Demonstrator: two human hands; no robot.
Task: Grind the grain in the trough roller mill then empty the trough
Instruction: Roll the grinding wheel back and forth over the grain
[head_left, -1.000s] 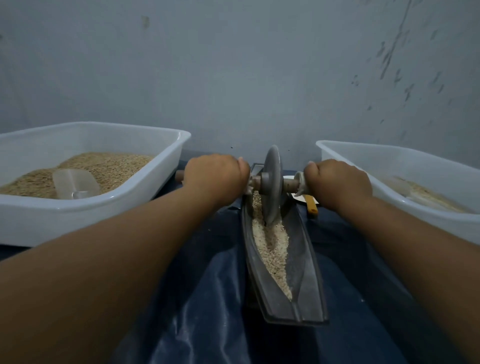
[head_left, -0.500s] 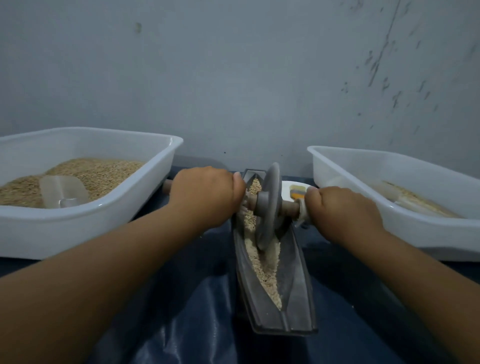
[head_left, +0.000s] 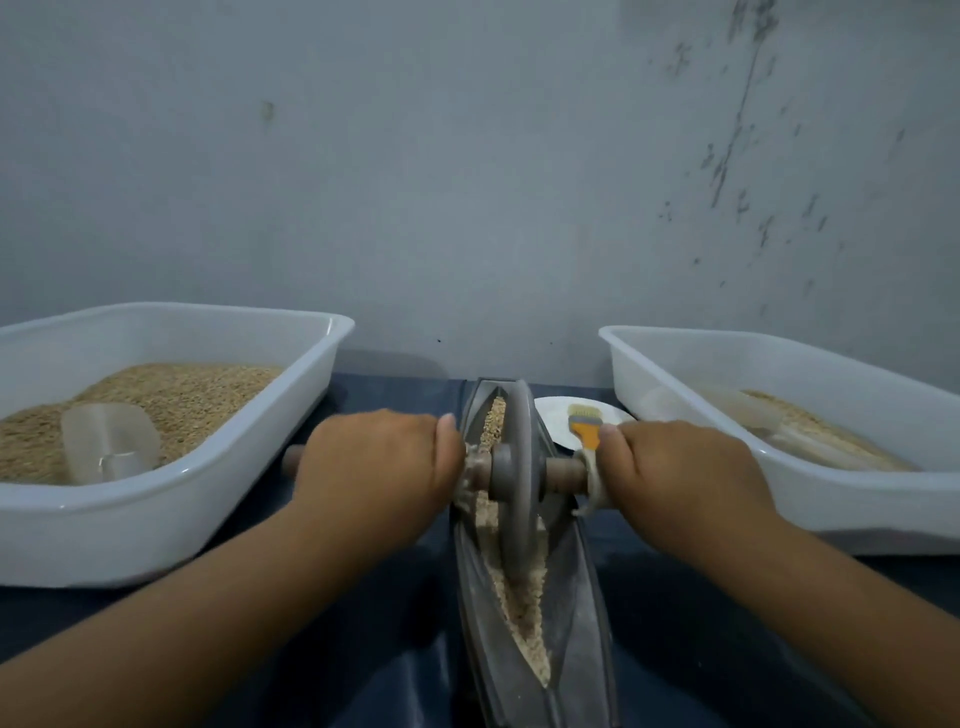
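Left hand (head_left: 376, 467) clamped round the axle (head_left: 563, 470) left of the roller wheel (head_left: 517, 467), fingers hidden beneath; right hand (head_left: 680, 475) likewise wrapped round the right end, over a scrap of pale cloth. Wheel upright mid-trough (head_left: 576, 613), at centre, far end near the wall, near end cut off by the frame edge. Grain (head_left: 519, 608) partly masked by the wheel. Left tub (head_left: 171, 499) with a half-buried scoop (head_left: 109, 441); right tub (head_left: 852, 499) contents indistinct. Brush (head_left: 586, 425) on a plate (head_left: 556, 421), handle hidden by the right hand.

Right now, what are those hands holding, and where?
The roller. The left hand grips its axle left of the disc, the right hand grips the axle on the right.
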